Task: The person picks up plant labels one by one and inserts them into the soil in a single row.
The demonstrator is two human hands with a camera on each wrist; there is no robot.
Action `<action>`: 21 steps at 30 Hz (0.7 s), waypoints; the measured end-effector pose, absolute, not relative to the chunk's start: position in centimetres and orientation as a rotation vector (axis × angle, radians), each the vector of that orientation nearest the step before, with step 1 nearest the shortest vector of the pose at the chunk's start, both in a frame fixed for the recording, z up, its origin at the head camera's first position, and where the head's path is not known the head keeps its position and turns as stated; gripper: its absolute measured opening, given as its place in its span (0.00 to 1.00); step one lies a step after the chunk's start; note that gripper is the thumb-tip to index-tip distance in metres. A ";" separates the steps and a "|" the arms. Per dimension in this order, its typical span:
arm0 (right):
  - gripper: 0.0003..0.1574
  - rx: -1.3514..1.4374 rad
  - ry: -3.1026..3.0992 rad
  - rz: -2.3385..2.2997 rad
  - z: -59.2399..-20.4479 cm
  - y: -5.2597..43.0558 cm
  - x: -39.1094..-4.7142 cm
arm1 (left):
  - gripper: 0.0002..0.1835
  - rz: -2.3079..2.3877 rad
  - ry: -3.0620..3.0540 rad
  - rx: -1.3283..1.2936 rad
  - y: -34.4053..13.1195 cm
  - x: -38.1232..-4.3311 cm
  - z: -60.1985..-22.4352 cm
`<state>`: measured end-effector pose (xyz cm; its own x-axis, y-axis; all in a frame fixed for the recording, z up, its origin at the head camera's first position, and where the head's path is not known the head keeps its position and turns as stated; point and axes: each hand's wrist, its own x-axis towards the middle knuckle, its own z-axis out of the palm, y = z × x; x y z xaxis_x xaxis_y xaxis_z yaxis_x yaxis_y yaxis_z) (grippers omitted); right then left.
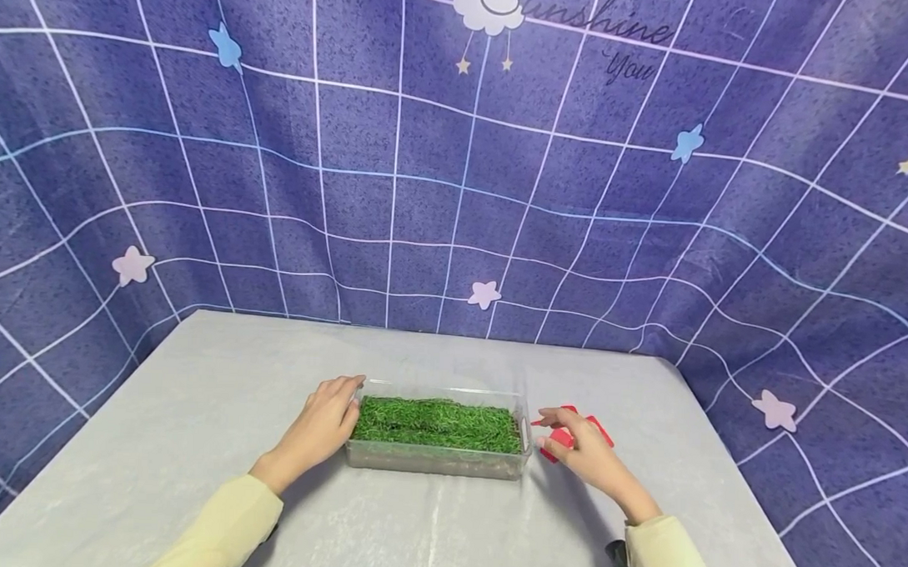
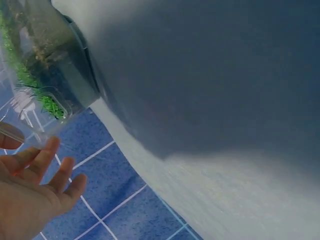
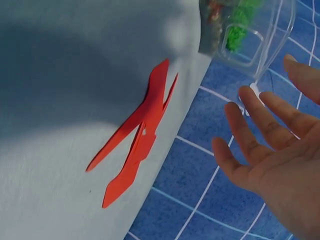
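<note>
A clear plastic box [image 1: 436, 462] stands on the table with a mat of green grass [image 1: 442, 421] on a brownish layer inside. My left hand [image 1: 321, 421] is at its left end. In the left wrist view, thumb and index finger pinch the box's rim while the other fingers extend loosely. Just off the box's right end is my right hand [image 1: 587, 451], its fingers spread and holding nothing in the right wrist view. Beyond and partly hidden by that hand lies a flat red piece with several arms [image 3: 145, 120]; its exact kind cannot be told.
The grey-white table [image 1: 218, 375] extends around the box on every side. A blue curtain [image 1: 428, 166] with white grid lines and stars hangs behind and along both sides. An oval handle hole [image 3: 242, 45] opens in the box's right end.
</note>
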<state>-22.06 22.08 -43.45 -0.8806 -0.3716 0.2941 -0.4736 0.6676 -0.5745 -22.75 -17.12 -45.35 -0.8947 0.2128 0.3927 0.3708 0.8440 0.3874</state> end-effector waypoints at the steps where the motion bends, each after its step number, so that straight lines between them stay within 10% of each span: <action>1: 0.27 0.680 -2.722 0.982 -43.5 22.2 -22.2 | 0.22 -0.655 -2.689 -0.440 -17.1 -22.8 -45.4; 21: 0.25 0.558 -2.794 0.531 -45.5 24.2 -24.2 | 0.23 -0.593 -2.710 -0.452 -17.2 -22.5 -45.5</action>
